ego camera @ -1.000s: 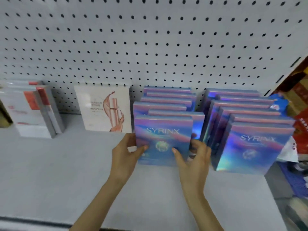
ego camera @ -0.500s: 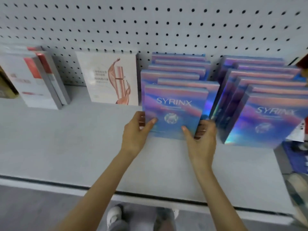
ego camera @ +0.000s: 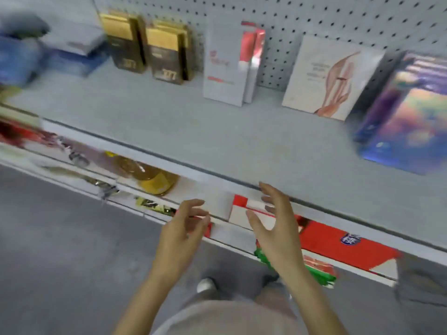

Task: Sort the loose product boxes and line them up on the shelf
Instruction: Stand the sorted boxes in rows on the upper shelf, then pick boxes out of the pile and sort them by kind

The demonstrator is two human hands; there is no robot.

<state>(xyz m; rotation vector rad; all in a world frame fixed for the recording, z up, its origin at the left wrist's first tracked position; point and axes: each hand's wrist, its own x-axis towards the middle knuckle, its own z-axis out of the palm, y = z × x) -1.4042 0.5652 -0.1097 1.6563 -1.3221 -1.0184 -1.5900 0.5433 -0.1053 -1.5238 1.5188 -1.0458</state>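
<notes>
Hovering just off the shelf (ego camera: 217,131) lip with left hand (ego camera: 180,234) and right hand (ego camera: 273,226) both empty, fingers spread loose and palms turned inward, probably poised between picks. Stood upright near the pegboard (ego camera: 338,18) in groups by kind, likely so fronts face out: gold boxes (ego camera: 167,56) at left, white-red boxes (ego camera: 222,68), a cream box (ego camera: 324,78), then blurred blue boxes (ego camera: 406,122) at right. Looks mostly sorted, with rows perhaps left to square up; cannot tell which group comes next.
</notes>
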